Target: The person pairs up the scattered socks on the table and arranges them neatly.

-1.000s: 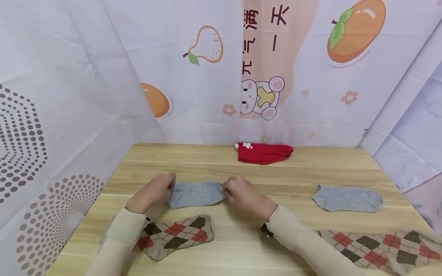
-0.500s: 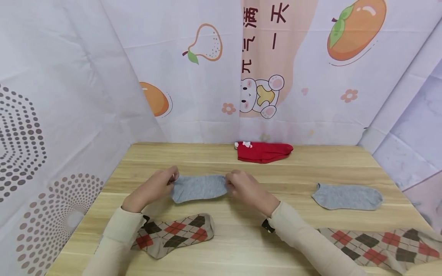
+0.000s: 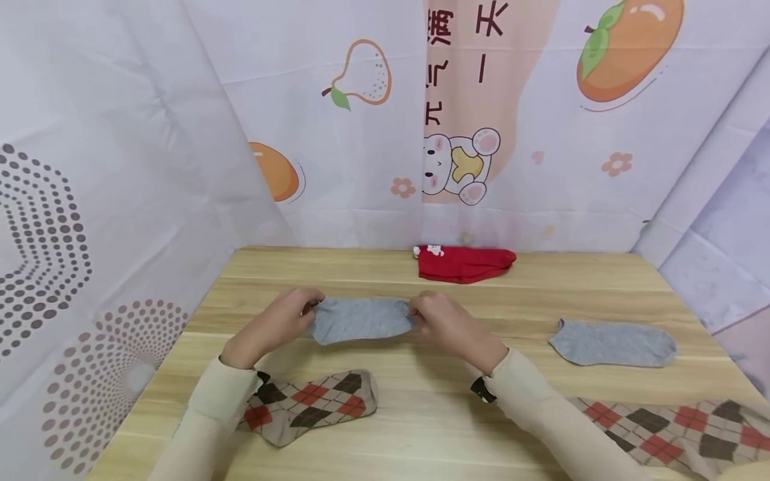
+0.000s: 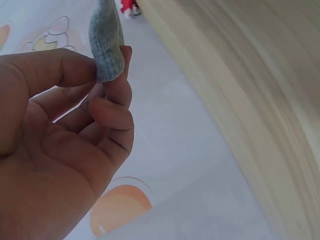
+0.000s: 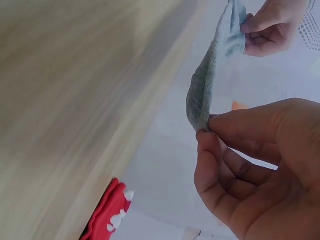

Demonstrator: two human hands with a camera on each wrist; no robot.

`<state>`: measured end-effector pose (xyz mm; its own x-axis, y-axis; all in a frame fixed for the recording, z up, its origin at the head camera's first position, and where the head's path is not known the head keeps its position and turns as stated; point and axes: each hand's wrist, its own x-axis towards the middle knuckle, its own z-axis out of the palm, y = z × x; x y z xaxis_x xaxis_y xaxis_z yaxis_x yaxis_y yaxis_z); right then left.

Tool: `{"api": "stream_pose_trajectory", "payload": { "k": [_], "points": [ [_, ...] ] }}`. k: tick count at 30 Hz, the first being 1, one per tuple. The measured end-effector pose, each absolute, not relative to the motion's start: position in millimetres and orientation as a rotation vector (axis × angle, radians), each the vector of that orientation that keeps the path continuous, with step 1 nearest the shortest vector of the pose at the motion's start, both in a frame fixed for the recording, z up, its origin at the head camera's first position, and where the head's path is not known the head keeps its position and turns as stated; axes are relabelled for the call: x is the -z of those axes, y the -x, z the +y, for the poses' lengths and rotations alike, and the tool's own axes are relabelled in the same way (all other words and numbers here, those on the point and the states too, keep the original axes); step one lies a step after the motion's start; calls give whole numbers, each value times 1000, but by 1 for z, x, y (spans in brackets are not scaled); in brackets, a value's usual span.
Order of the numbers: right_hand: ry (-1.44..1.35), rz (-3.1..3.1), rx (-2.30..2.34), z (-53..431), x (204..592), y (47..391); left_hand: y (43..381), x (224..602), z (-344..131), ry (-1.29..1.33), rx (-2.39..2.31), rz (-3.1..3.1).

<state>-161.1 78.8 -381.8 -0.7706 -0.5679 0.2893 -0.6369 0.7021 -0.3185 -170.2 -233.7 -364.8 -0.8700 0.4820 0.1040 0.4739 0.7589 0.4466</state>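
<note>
2 Hands Stretch 1 Grey Sock Above a Wooden Table

A person in cream sleeves holds a light grey ankle sock by its ends, raised over a wood-grain table. With that sock at the centre of the dial and the table's back edge at 12 o'clock, the left hand is at 9 o'clock, its thumb and fingers pinching 1 end. The right hand, at 3 o'clock, pinches the other end between thumb and forefinger, its remaining fingers curled in below. The fabric spans the gap between the 2 hands, its lower edge hanging in a shallow curve.

4 more socks lie flat around the pair of hands. At 7 o'clock, a beige argyle sock with red and dark diamonds reaches partly under the left sleeve. Another grey ankle sock lies well apart at 3 o'clock, beyond the right hand. Between 3 and 4 o'clock, a matching argyle sock is partly hidden by the right sleeve. At 2 o'clock, near the table's back edge, rests a red sock with white decoration, before a white backdrop cloth printed with orange fruit.
</note>
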Motion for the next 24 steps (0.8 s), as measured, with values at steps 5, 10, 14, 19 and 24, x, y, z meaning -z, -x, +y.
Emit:
{"api": "stream_pose_trajectory", "payload": {
  "k": [5, 10, 14, 19, 24],
  "points": [
    [-948, -2739, -631, 91, 375, 156, 166, 358, -226, -821, -747, 2933],
    [-927, -2727, -631, 109, 371, 151, 160, 346, -212, -816, -717, 2903],
    [-911, -2716, -632, 122, 369, 145, 157, 337, -196, -856, -688, 2902],
    [-857, -2714, -630, 136, 369, 139, 155, 332, -180, -931, -704, 2875],
    [-850, -2692, -598, 149, 369, 135, 155, 331, -167, -976, -711, 2848]
  ]
}}
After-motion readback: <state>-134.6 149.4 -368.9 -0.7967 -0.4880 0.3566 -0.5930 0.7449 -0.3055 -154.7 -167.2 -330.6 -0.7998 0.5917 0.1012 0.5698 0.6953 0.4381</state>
